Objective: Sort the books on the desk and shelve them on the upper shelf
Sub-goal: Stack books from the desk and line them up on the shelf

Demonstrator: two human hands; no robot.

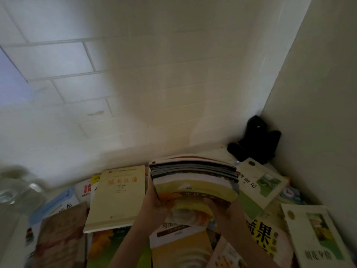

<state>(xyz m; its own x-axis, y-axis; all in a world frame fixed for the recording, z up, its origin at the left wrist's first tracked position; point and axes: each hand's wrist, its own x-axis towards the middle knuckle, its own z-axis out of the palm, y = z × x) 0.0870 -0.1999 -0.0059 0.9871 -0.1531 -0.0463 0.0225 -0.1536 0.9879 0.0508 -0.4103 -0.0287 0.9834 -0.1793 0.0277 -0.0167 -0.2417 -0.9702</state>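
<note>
The left hand (154, 205) grips the left edge of a stack of books (195, 178), fingers curled round the side of it. The right hand (222, 207) holds the same stack from the lower right, its fingers bent over the front cover, though this hand is in shadow and hard to see well. The stack is lifted a little above the desk (222, 151) and tilted toward the wall, so its page edges and dark spines fan out at the top. The front cover is yellow and orange with white lettering that I cannot read because of blur.

Just left of the stack lies a pale yellow book (117, 198) with red characters, resting on other books. To the right a white book with a green picture (260, 182) lies flat (partly covered by the stack). Further right, a second white book (316, 233) is cut off by the lower edge. A brown book (61, 236) lies at the lower left, also cut off.

At the far left stands a clear glass jar (19, 188), very blurred; what is inside cannot be told. In the back right corner, against the tiled wall (77, 84), sits a black object (255, 140) whose kind I cannot make out.
</note>
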